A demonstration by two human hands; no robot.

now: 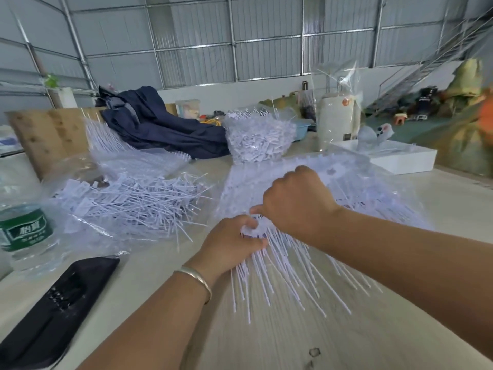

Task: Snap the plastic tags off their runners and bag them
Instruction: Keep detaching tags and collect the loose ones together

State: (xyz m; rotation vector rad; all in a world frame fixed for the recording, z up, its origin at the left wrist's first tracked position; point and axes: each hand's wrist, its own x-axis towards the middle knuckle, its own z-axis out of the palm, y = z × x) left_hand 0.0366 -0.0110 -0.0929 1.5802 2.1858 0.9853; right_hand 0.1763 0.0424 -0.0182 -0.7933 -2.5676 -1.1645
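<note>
1. Counter [280, 340]: pale wood-grain laminate, matte, with one small dark scuff near the front edge.
2. Tags on runners [282, 265]: thin white plastic stems, stiff and needle-like, fanning toward the near edge from a bunched head at centre. More of the same lies in a flat translucent layer [346, 182] behind the hands.
3. Loose tags [128, 201]: a tangled heap of white strips and small flat labels, left of centre, lying on crinkled clear plastic sheeting.
4. Clear bag [258, 137], far centre: soft film, standing open, filled with white tags; some stems poke out of the top.
5. Water bottle [24, 231], near left: clear ribbed plastic, green label with white characters.
6. Black case [56, 303], near left: dark, oblong, matte, lying flat.
7. Navy cloth [157, 124], far left of centre: crumpled fabric heap on the counter.
8. White box [392, 158], far right: flat, rectangular, smooth.
9. Left hand [229, 244]: metal bangle [196, 279] at the wrist; fingers curled, grip clamped on the bunched head of the tags on runners.
10. Right hand [296, 201]: knuckles up, fingers curled down into the same bunch just beside the left hand, thumb tip pinching it.
</note>
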